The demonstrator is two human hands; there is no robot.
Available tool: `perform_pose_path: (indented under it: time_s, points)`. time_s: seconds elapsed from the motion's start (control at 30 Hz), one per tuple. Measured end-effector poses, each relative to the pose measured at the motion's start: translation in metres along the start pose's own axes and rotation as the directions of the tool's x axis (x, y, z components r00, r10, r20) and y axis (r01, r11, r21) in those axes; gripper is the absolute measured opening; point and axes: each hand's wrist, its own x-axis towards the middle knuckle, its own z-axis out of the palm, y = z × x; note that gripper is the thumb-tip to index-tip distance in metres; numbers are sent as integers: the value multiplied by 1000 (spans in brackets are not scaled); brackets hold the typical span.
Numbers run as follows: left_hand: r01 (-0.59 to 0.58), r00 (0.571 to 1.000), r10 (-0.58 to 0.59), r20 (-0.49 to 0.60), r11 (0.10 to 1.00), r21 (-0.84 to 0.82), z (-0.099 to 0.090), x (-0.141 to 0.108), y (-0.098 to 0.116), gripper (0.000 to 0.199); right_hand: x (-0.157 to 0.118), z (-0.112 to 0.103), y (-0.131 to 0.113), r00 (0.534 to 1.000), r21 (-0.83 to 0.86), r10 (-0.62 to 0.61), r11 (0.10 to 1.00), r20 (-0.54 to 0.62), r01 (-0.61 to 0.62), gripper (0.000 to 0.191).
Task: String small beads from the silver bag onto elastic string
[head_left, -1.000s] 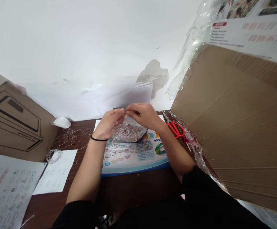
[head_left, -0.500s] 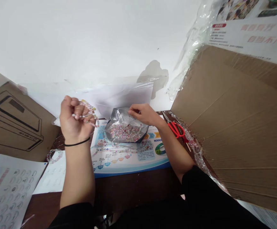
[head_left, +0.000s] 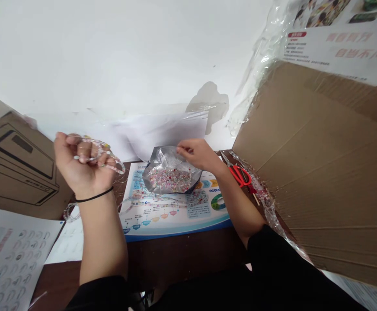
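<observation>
A dark wooden desk (head_left: 182, 255) ran across the scene, closed in on the right by a large cardboard flap (head_left: 318, 172) and on the left by a printed cardboard box (head_left: 16, 172). Near the middle lay a colourful printed sheet (head_left: 175, 211), and on its far part sat an open foil bag (head_left: 152, 166) holding a heap of tiny pink and white beads (head_left: 169, 180). Red-handled scissors (head_left: 238, 176) lay to the right of the sheet. The left hand (head_left: 83, 162) was raised beyond the sheet's left edge, its fingers (head_left: 84, 149) curled shut around a beaded strand (head_left: 102, 149) that looped out to the right. The right hand (head_left: 198, 154) hovered over the bag, its fingers (head_left: 183, 149) bunched with the tips close; any bead between them was too small to tell. The strand looked light and limp, likely to sag unless held near both ends, while the loose beads seemed slippery and apt to roll. The thin foil looked soft, best taken by its rim.
</observation>
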Motion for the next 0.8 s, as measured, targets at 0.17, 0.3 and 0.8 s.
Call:
perform_pose_path:
  time_s: [0.17,0.3,0.8]
  points:
    - [223,974,-224,-19,953,207,7,2,-21,39,-3,-2,-17,970,179,56,984,-238,-13,26]
    - [330,943,-326,-67,886,325,9,2,-34,38,-4,-3,-22,962,316,121,948,-247,-38,28]
    - [136,989,-131,-68,988,73,-1,9,-17,34,9,14,15,989,249,143,957,38,-148,25]
